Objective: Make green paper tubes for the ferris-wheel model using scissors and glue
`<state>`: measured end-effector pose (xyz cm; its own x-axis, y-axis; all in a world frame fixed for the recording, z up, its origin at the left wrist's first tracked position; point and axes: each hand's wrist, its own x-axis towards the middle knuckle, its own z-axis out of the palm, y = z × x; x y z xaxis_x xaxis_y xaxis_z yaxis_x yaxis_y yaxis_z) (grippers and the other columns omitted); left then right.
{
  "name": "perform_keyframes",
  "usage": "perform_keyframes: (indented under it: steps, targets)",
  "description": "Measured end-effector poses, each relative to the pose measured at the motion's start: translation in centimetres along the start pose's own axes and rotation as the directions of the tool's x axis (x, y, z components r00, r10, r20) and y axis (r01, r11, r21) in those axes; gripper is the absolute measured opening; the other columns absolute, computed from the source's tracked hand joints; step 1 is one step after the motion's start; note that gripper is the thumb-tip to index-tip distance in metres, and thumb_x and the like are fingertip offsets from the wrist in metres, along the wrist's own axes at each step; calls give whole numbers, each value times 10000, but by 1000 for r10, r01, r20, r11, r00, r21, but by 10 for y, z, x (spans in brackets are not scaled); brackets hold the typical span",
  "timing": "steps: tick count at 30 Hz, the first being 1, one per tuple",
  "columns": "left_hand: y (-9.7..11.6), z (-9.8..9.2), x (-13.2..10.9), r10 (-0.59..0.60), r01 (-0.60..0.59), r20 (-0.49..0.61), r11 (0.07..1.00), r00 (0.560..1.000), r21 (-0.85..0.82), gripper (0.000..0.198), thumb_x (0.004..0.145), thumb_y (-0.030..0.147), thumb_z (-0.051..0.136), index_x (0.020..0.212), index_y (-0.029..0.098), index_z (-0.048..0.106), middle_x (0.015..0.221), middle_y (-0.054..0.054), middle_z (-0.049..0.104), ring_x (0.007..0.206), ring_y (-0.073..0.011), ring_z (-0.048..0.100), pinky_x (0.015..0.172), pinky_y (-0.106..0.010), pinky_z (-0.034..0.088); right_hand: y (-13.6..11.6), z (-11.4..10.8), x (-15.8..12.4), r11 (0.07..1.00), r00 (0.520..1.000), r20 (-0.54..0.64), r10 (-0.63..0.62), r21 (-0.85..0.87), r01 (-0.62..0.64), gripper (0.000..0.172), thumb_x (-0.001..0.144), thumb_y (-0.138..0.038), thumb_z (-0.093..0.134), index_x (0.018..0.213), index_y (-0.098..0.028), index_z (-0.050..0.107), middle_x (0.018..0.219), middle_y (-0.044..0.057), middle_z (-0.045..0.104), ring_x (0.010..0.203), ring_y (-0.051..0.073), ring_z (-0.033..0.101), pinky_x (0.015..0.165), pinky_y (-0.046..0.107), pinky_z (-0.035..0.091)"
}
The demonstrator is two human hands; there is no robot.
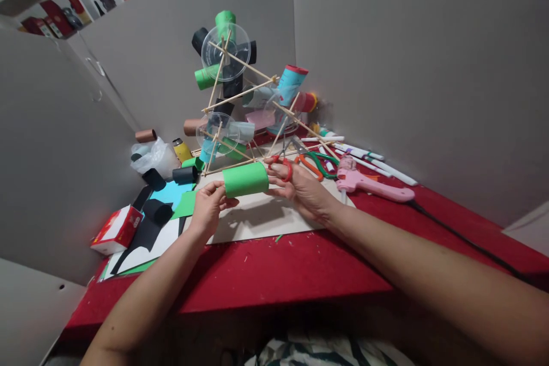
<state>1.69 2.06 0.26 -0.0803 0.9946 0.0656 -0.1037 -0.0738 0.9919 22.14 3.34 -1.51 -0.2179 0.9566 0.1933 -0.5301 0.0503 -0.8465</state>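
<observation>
A green paper roll (245, 179) is held sideways above a beige board (257, 220) on the red table (278, 269). My left hand (209, 206) pinches its left end with curled fingers. My right hand (300, 186) presses against its right end, fingers partly stretched. Just behind the roll rises a model of wooden sticks (240, 94) carrying clear plastic lids and green, black, teal and pink paper rolls.
Red-handled scissors (283, 163), orange and green scissors (317, 164), a pink glue gun (364, 182) with its black cord and several markers (364, 154) lie at the right. Black, blue and green paper pieces (167, 200), a red box (116, 230) and a plastic bag (154, 155) lie at the left.
</observation>
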Motion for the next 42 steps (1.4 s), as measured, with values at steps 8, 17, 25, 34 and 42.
perform_keyframes:
  steps: [8, 17, 25, 34, 42]
  targets:
    - [-2, 3, -4, 71, -70, -10, 996, 997, 47, 276, 631, 341, 810, 766, 141, 676, 583, 27, 635, 493, -108, 622, 571, -261, 577, 1, 0, -2, 998, 998, 30, 60, 31, -61, 298, 763, -393, 743, 976, -257, 586, 1095, 25, 676, 932, 202, 651, 695, 311, 551]
    - [-2, 2, -4, 214, -211, -16, 971, 977, 113, 279, 740, 417, 737, 859, 167, 705, 719, 8, 670, 480, -83, 575, 551, -269, 573, 0, 2, -3, 990, 990, 21, 140, 32, -140, 307, 730, -405, 753, 910, -222, 585, 981, 50, 709, 803, 197, 663, 613, 304, 571]
    - [10, -2, -34, 566, -540, 17, 776, 824, 326, 210, 847, 330, 689, 1037, 247, 726, 1128, -56, 697, 1084, -209, 624, 859, -277, 541, -3, -1, -2, 981, 984, -42, 171, 94, -167, 256, 722, -379, 772, 811, -221, 590, 799, 15, 705, 749, 186, 656, 590, 280, 554]
    - [18, -10, -37, 638, -637, 119, 698, 760, 327, 591, 801, 254, 735, 1347, 320, 520, 1426, -77, 539, 1344, -268, 472, 1043, -380, 465, -5, 16, 1, 917, 955, 8, 295, 279, -286, 196, 774, -397, 698, 860, -276, 569, 702, -35, 676, 659, 178, 659, 619, 327, 572]
    - [21, -16, -32, 206, -222, 192, 973, 960, 65, 882, 646, 291, 865, 1413, 297, 427, 1325, -96, 612, 1202, -276, 600, 1010, -362, 489, 17, 52, 2, 847, 902, 208, 379, 314, -429, 241, 740, -411, 723, 856, -267, 569, 795, -33, 705, 644, 160, 670, 564, 288, 577]
